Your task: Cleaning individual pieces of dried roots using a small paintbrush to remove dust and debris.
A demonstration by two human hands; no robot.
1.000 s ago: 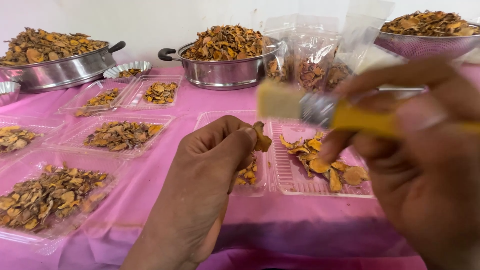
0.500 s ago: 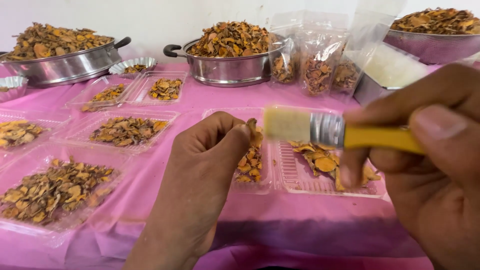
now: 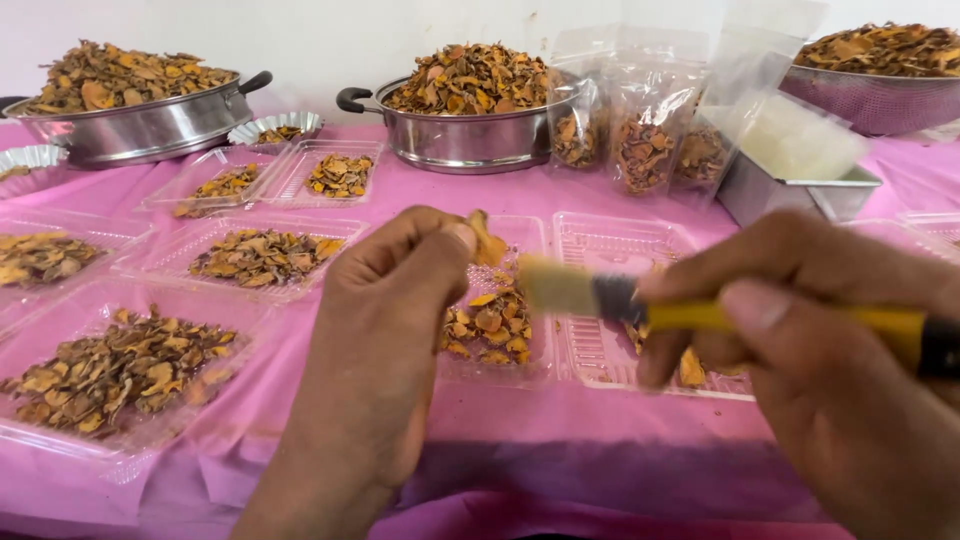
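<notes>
Left hand (image 3: 385, 340) pinching a thin dried orange chip (image 3: 487, 240) by its lower edge, light and brittle-looking, right hand (image 3: 830, 350) at three o'clock gripping a yellow-handled brush (image 3: 640, 305), above clear trays (image 3: 620, 250) on the pink bench (image 3: 560, 430).

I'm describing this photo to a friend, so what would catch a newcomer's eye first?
Front and centre, the left hand pinches an orange dried chip while the right hand holds a yellow-handled brush beside it. Behind, steel pans heaped with the same chips stand on the pink tablecloth.
</notes>
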